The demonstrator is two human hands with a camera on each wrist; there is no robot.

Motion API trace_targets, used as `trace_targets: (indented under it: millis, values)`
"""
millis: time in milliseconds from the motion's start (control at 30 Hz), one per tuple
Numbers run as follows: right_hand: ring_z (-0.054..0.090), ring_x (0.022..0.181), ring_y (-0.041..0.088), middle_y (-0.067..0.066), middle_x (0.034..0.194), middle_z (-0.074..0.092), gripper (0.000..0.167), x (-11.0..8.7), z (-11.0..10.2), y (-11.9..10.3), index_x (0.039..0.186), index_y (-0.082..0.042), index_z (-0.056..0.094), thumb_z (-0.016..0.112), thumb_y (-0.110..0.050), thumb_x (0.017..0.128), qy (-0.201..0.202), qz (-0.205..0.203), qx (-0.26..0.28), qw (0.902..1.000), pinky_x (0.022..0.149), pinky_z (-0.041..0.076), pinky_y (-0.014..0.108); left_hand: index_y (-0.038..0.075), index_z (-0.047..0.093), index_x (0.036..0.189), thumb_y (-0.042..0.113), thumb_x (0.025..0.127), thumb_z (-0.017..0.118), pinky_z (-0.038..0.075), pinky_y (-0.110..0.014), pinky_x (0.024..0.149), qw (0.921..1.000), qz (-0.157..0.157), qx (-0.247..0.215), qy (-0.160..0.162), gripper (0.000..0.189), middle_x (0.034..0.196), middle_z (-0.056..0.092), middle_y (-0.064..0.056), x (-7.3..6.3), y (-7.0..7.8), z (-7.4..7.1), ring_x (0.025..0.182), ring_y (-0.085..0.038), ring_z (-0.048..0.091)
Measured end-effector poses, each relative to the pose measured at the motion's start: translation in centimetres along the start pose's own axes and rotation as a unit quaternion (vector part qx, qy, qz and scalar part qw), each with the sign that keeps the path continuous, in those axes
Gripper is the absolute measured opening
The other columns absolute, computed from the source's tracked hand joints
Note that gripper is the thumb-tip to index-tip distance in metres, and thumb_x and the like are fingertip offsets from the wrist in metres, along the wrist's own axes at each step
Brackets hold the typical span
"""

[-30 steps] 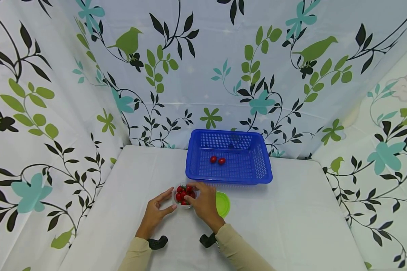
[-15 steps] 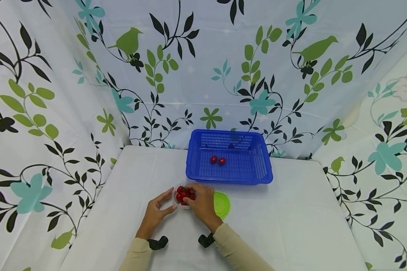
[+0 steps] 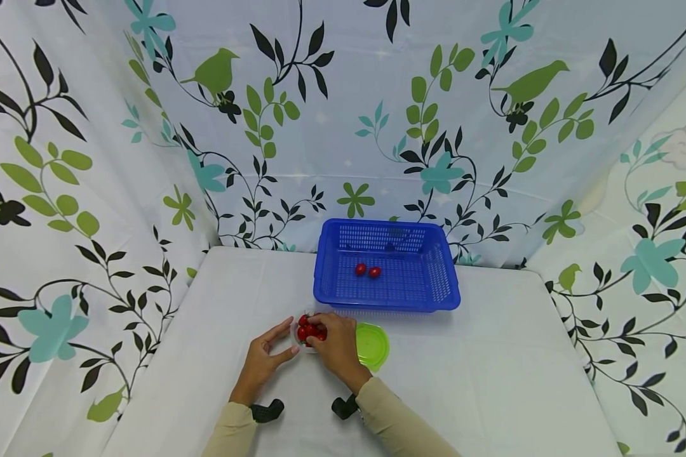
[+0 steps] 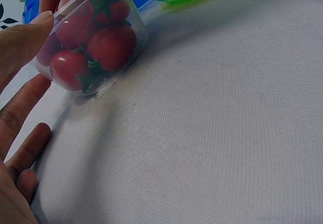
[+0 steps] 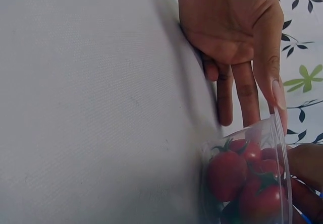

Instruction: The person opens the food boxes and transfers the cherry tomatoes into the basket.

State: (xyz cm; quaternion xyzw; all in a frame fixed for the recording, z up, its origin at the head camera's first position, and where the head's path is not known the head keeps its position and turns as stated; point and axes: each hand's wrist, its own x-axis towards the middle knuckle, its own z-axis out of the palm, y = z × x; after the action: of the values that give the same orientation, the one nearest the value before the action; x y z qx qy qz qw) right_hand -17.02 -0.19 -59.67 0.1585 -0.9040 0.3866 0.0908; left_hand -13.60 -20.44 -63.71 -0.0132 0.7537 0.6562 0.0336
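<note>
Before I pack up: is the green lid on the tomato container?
No, the green lid lies on the white table beside the open container.

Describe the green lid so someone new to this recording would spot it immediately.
Start at the blue basket on the white table. Nearer the person, beside the right hand, lies the round green lid. Its bright lime colour separates it from the basket and the clear container of red tomatoes.

Behind the white table hung a pale curtain, printed with green birds, black leaves and turquoise flowers. Similar patterned cloth covered the left side and right side of the table.
</note>
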Motion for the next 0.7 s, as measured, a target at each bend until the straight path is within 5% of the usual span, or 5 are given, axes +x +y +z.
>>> trace_targets:
  millis: [700]
  values:
    - [0.071,0.114,0.023,0.002,0.116,0.080,0.033,0.28,-0.18,-0.48,0.118,-0.016,0.082,0.090,-0.019,0.086,-0.023,0.008,-0.024,0.9994,0.094,0.043,0.041,0.028,0.059,0.152,0.024,0.089,0.088,0.022,-0.048,0.130,0.9999,-0.011,0.006,0.000,0.070,0.154,0.062,0.003,0.07,-0.18,-0.03,0.150,-0.021,0.049]
